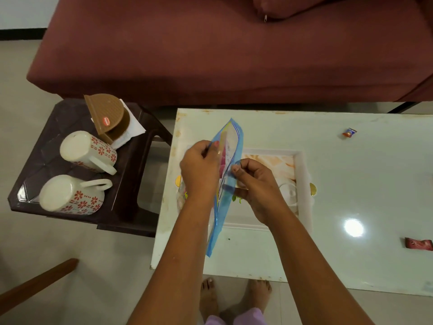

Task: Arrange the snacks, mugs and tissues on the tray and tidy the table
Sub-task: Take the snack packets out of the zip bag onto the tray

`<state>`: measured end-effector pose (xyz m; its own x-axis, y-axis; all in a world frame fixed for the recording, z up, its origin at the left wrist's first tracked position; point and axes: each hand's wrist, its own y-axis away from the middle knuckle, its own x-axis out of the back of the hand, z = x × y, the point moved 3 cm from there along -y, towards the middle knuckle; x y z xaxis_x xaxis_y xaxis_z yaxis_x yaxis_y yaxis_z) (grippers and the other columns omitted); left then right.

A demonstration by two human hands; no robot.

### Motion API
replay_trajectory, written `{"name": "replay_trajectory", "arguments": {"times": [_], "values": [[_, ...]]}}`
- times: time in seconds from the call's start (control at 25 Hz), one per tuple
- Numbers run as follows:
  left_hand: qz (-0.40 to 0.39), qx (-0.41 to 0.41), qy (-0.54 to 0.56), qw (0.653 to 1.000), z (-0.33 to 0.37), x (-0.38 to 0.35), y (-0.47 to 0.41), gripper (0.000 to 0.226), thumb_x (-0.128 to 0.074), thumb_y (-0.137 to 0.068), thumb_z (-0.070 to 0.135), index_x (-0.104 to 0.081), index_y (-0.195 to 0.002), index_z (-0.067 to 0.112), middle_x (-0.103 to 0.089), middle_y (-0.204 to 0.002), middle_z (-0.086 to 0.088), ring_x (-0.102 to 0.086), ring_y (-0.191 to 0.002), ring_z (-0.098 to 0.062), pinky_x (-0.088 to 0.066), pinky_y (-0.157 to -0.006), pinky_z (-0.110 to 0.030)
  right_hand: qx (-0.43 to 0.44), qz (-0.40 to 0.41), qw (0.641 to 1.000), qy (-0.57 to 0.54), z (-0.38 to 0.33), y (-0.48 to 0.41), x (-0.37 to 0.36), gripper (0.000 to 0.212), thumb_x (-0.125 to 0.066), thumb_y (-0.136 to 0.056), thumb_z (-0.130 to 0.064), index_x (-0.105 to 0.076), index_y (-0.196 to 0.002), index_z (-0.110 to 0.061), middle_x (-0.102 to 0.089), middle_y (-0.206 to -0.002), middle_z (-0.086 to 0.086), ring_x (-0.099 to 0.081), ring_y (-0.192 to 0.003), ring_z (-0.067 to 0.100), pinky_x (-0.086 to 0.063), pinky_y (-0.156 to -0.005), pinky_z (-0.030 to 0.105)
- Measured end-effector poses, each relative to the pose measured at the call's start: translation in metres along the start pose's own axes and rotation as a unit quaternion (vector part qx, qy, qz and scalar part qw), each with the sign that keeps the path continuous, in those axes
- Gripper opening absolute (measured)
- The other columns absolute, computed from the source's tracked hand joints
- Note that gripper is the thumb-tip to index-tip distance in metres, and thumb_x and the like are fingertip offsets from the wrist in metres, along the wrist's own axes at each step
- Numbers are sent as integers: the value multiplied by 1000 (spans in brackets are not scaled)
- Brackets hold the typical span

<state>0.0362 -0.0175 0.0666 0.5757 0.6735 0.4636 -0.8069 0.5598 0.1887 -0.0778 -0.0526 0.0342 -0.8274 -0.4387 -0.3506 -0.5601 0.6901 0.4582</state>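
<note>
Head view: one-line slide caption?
Both hands, left hand and right hand, hold a blue zip bag above the tray; two floral mugs wait on the stool.

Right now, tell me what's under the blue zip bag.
Under the blue zip bag, held by left hand and right hand, lies the white tray; the tray's left part is covered.

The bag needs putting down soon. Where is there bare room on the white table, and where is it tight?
Free: the table strip between the far edge and the tray, and the right stretch between the small candy and the red wrapper. Crowded: the stool, with two mugs and the tissue holder.
</note>
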Motion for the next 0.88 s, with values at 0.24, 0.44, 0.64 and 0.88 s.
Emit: {"name": "replay_trajectory", "arguments": {"times": [0.24,0.44,0.64,0.88], "values": [[12,-58,-50,997,12,39,-3,17,-57,-90,32,-67,-95,18,-68,-86,4,-66,-71,-8,-52,-61,-17,77,126,974,171,-18,8,-25,27,-67,-84,-23,-45,-99,-24,-62,-89,-3,-70,-75,14,-60,-54,28],[97,-115,-152,977,5,81,-10,18,-55,-92,26,-68,-99,16,-70,-94,-4,-63,-83,-16,-52,-72,-31,111,223,920,304,-34,10,-24,33,-66,-83,-8,-43,-100,-21,-59,-76,-4,-68,-72,19,-59,-57,30],[50,-70,-180,980,-1,97,-11,41,-67,-83,23,-52,-122,24,-60,-116,-2,-58,-104,-20,-53,-86,-42,171,220,876,393,-19,18,-47,53,-68,-79,-4,-40,-121,-22,-50,-110,6,-54,-92,14,-41,-56,12],[-87,39,-263,960,-28,98,28,77,-67,-82,25,-16,-139,32,-56,-111,-7,-58,-95,-24,-44,-69,-34,117,157,885,423,1,14,-64,88,-64,-79,5,-19,-142,-37,-37,-128,11,-45,-96,9,-42,-62,18]]}}
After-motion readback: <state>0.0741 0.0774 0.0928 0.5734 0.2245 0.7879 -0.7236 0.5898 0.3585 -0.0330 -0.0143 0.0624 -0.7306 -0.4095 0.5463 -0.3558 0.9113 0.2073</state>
